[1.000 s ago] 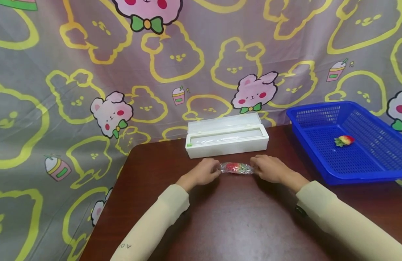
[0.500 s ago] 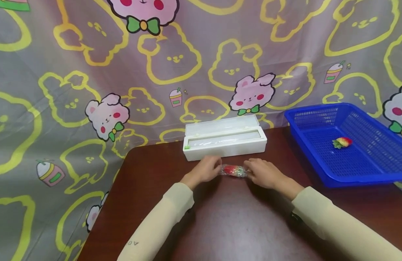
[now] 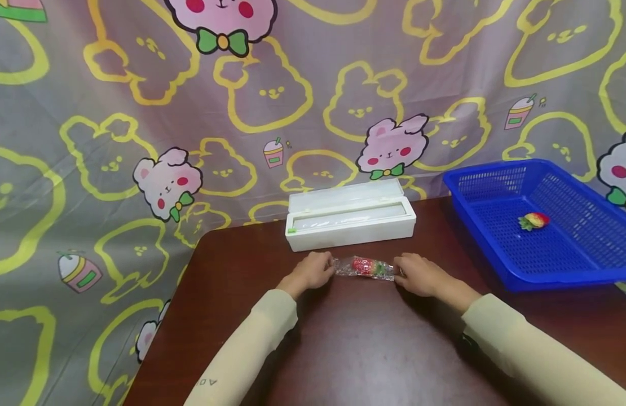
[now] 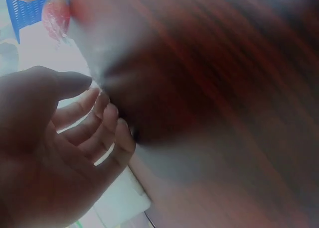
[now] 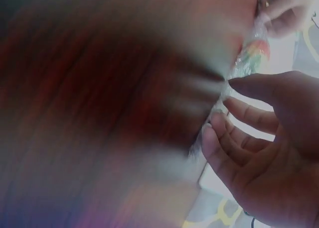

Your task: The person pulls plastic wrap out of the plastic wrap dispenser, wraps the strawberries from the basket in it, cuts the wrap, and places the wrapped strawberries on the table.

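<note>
A strawberry (image 3: pixel 364 266) wrapped in clear plastic wrap (image 3: pixel 345 267) lies between the two hands, in front of the white box. At its left end my left hand (image 3: pixel 314 269) pinches the twisted wrap between thumb and fingers. My right hand (image 3: pixel 418 274) pinches the opposite end, beside the green leaves. In the right wrist view, the film (image 5: pixel 245 64) runs from the strawberry to the thumb and fingertips and trails past them. The left wrist view has the red strawberry (image 4: pixel 56 18) beyond the thumb; film at those fingertips is hard to make out.
Behind the hands stands a white cling film box (image 3: pixel 351 230) with its lid raised and a green piece at its left end. A blue basket (image 3: pixel 501 254) on the right holds another strawberry (image 3: pixel 534 221). A patterned cloth (image 3: pixel 232 113) hangs behind the brown table (image 3: pixel 353 349).
The hands came closer together, then spread apart again, stretching the wrap ends outward. The strawberry stays between them. The head view has shifted slightly.
</note>
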The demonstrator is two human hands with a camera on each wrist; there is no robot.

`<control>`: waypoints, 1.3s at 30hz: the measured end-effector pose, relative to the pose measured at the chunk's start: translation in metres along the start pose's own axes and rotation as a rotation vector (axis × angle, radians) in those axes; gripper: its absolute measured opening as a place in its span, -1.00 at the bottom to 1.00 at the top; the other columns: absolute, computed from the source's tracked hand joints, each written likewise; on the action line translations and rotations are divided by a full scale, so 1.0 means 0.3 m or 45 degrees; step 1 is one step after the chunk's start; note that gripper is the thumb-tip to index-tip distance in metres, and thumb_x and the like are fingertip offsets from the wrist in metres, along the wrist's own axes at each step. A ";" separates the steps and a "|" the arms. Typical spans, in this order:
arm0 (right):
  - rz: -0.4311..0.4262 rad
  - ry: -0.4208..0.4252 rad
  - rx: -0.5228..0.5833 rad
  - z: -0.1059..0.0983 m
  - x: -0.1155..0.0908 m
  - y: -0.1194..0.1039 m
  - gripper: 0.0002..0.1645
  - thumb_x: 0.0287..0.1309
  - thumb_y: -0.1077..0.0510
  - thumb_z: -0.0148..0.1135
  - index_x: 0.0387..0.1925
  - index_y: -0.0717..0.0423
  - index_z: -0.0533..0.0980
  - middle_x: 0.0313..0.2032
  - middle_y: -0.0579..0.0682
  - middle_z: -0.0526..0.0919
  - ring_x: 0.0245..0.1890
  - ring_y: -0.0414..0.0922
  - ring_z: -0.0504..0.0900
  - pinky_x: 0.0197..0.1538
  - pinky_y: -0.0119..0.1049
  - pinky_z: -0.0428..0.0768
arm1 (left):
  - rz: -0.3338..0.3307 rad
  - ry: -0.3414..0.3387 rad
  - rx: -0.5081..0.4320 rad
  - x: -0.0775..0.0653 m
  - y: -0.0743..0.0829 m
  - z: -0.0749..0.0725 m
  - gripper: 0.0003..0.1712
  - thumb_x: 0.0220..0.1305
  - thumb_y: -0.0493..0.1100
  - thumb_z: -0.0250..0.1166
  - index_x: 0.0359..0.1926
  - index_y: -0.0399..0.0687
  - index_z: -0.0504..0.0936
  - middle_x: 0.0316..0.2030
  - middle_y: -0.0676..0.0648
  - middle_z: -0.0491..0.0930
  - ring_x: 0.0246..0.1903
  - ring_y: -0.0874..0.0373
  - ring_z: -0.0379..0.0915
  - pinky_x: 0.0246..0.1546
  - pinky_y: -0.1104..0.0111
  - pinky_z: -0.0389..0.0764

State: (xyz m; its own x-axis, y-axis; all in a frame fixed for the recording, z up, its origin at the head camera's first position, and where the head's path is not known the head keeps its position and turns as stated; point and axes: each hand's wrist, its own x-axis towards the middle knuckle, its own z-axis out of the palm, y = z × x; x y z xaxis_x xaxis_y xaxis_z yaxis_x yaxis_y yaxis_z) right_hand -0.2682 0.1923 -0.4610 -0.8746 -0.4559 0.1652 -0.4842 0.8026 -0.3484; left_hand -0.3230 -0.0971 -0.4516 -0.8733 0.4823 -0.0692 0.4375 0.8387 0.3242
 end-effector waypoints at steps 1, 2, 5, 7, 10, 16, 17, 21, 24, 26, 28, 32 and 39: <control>-0.001 -0.008 0.013 -0.007 -0.005 0.007 -0.85 0.13 0.27 0.42 -0.38 0.12 0.55 -0.42 -0.06 0.54 -0.36 -0.08 0.55 -0.31 -0.11 0.59 | -0.016 -0.002 0.026 -0.001 -0.001 0.000 -0.90 0.47 -0.15 0.21 -0.15 -0.08 0.58 -0.28 -0.04 0.61 -0.36 0.12 0.49 -0.31 0.23 0.56; 0.000 -0.017 0.025 -0.015 -0.011 0.014 -0.85 0.13 0.27 0.42 -0.38 0.12 0.55 -0.42 -0.05 0.53 -0.36 -0.09 0.54 -0.31 -0.11 0.58 | -0.029 -0.002 0.048 -0.003 -0.001 -0.001 -0.90 0.47 -0.14 0.21 -0.16 -0.06 0.58 -0.28 -0.03 0.61 -0.35 0.12 0.50 -0.30 0.22 0.57; -0.012 -0.022 0.033 -0.035 -0.029 0.031 -0.85 0.08 0.30 0.42 -0.38 0.14 0.55 -0.42 -0.04 0.54 -0.36 -0.09 0.54 -0.29 -0.10 0.58 | -0.052 0.015 0.115 -0.009 -0.001 0.001 -0.90 0.47 -0.12 0.24 -0.18 -0.04 0.57 -0.29 -0.02 0.61 -0.32 0.10 0.53 -0.28 0.18 0.59; -0.020 -0.018 0.020 -0.045 -0.041 0.039 -0.84 0.05 0.34 0.42 -0.38 0.13 0.56 -0.41 -0.03 0.54 -0.36 -0.06 0.55 -0.28 -0.08 0.58 | -0.049 0.038 0.165 -0.013 0.003 0.005 -0.91 0.45 -0.12 0.26 -0.15 -0.03 0.57 -0.24 -0.03 0.60 -0.27 0.07 0.56 -0.26 0.15 0.61; -0.050 0.003 -0.021 -0.049 -0.053 0.048 -0.84 0.03 0.38 0.40 -0.39 0.12 0.58 -0.40 0.00 0.57 -0.35 -0.02 0.59 -0.29 -0.05 0.61 | 0.014 0.061 0.226 -0.018 0.018 0.013 -0.77 0.43 -0.21 0.25 0.07 -0.04 0.57 -0.03 -0.08 0.58 -0.14 -0.01 0.62 -0.16 0.11 0.65; -0.029 0.035 -0.112 -0.041 -0.052 0.067 -0.81 0.07 0.41 0.32 -0.34 0.08 0.63 -0.38 -0.03 0.55 -0.39 0.00 0.61 -0.40 -0.07 0.61 | 0.188 0.002 0.178 -0.023 0.049 0.024 -0.48 0.28 -0.42 0.23 0.25 -0.08 0.57 0.16 -0.11 0.52 0.08 -0.02 0.57 0.11 0.17 0.60; -0.022 0.040 -0.122 -0.039 -0.050 0.073 -0.80 0.08 0.41 0.32 -0.33 0.07 0.64 -0.38 -0.04 0.54 -0.39 -0.01 0.61 -0.41 -0.08 0.61 | 0.197 -0.007 0.162 -0.025 0.051 0.023 -0.50 0.25 -0.42 0.25 0.21 -0.10 0.59 0.12 -0.11 0.54 0.07 0.00 0.56 0.12 0.19 0.59; -0.057 0.054 -0.131 -0.041 -0.038 0.099 -0.77 0.08 0.43 0.32 -0.29 0.08 0.64 -0.36 -0.04 0.54 -0.37 -0.03 0.60 -0.35 -0.06 0.63 | 0.211 -0.038 0.109 -0.046 0.057 0.009 -0.56 0.19 -0.39 0.35 0.11 -0.17 0.63 0.00 -0.14 0.58 0.01 0.00 0.54 0.10 0.19 0.58; -0.104 0.033 -0.106 -0.050 -0.029 0.116 -0.75 0.07 0.44 0.33 -0.24 0.10 0.63 -0.32 -0.02 0.54 -0.31 -0.02 0.61 -0.28 -0.02 0.64 | 0.210 -0.071 0.069 -0.071 0.060 -0.004 -0.57 0.18 -0.35 0.39 0.11 -0.21 0.62 -0.03 -0.16 0.58 -0.03 0.01 0.52 0.06 0.19 0.58; -0.118 0.004 -0.077 -0.055 -0.023 0.118 -0.76 0.08 0.41 0.34 -0.22 0.10 0.63 -0.30 -0.02 0.55 -0.29 -0.03 0.61 -0.26 -0.02 0.64 | 0.201 -0.088 0.041 -0.092 0.056 -0.009 -0.56 0.20 -0.32 0.41 0.12 -0.22 0.61 -0.02 -0.17 0.57 -0.03 0.01 0.51 0.06 0.18 0.58; -0.113 -0.029 -0.063 -0.064 -0.017 0.114 -0.80 0.12 0.35 0.37 -0.21 0.09 0.62 -0.29 -0.03 0.55 -0.29 -0.05 0.60 -0.28 -0.04 0.63 | 0.199 -0.089 0.023 -0.108 0.051 -0.012 -0.54 0.20 -0.29 0.42 0.13 -0.23 0.60 -0.02 -0.18 0.57 -0.04 0.01 0.50 0.05 0.17 0.58; -0.098 -0.039 -0.120 -0.093 0.003 0.077 -0.85 0.18 0.20 0.42 -0.22 0.06 0.61 -0.30 -0.05 0.57 -0.34 -0.09 0.57 -0.33 -0.11 0.60 | 0.191 -0.065 -0.006 -0.125 0.042 -0.018 -0.49 0.20 -0.26 0.44 0.17 -0.27 0.57 0.01 -0.20 0.55 -0.02 0.00 0.50 0.07 0.16 0.58; -0.256 -0.021 -0.140 -0.120 0.109 -0.047 -0.65 0.19 0.10 0.46 -0.04 0.19 0.64 -0.20 0.06 0.67 -0.19 0.01 0.64 -0.09 0.01 0.64 | 0.216 0.010 -0.018 -0.107 0.073 -0.051 -0.32 0.15 -0.18 0.50 0.26 -0.31 0.51 0.07 -0.22 0.55 0.03 -0.03 0.49 0.10 0.14 0.56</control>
State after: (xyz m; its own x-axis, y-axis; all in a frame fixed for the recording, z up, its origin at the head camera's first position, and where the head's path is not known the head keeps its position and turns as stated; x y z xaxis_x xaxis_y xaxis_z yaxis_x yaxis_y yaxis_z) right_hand -0.2910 0.1799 -0.4173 -0.7600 -0.6165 0.2057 -0.6496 0.7316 -0.2069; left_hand -0.2887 -0.0981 -0.4277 -0.7887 0.6147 -0.0049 0.5760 0.7418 0.3436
